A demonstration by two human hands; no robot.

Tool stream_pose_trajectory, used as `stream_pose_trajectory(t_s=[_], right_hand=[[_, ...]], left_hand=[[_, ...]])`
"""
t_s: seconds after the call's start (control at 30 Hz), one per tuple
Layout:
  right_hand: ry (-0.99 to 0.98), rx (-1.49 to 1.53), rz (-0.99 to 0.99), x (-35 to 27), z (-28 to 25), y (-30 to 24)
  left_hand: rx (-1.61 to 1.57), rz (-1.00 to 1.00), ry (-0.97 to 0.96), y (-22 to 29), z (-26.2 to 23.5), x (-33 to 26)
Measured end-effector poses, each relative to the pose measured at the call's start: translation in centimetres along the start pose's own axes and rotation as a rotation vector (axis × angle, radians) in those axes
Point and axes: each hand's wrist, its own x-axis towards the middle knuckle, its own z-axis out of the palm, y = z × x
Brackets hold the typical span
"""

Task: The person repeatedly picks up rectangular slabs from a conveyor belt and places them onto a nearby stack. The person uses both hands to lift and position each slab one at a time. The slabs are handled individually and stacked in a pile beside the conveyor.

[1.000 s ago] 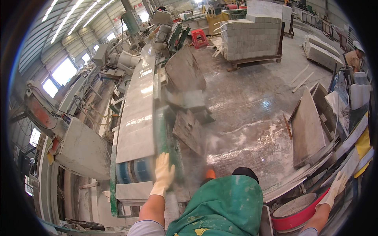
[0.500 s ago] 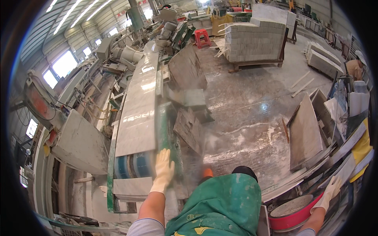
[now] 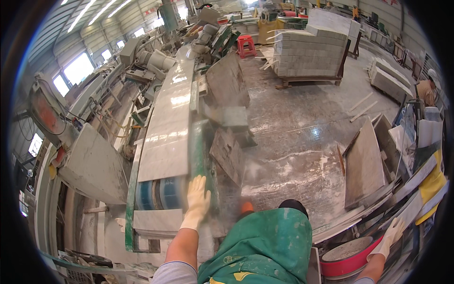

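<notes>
My left hand [image 3: 196, 201], in a pale rubber glove, rests with fingers extended on the green side rail [image 3: 202, 151] of a roller conveyor. Beside it, a long polished pale stone slab [image 3: 165, 151] lies on the belt, its near edge just short of two blue bands [image 3: 170, 193] at the conveyor's end. Out to the right, my gloved right hand [image 3: 388, 236] reaches over the rim of a round red tub [image 3: 345, 265]. Its fingers are stretched toward long pale stone strips [image 3: 411, 208]; whether they touch is hard to tell. Neither hand shows anything in its grip.
Stone pieces [image 3: 228, 154] lean against the conveyor's right side. Brown slabs [image 3: 364, 165] stand on the wet floor at right. Farther off are a pallet of stacked blocks [image 3: 307, 57] and a red stool [image 3: 246, 46]. Another person [image 3: 427, 90] is at the far right.
The view has tilted slightly. My left hand stays on the rail, and my right hand stays over the tub. The other person at the far right has shifted a little.
</notes>
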Motion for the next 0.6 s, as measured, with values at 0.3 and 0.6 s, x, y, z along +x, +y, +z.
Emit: stream_pose_trajectory(t_s=[0.3,0.6], right_hand=[[0.017,0.018,-0.014,-0.7,0.1,0.1],[0.033,0.013,-0.030,-1.8,-1.0,-0.5]], left_hand=[[-0.004,0.004,0.012,-0.2,0.3,0.0],[-0.022,-0.002,0.026,0.0,0.2,0.0]])
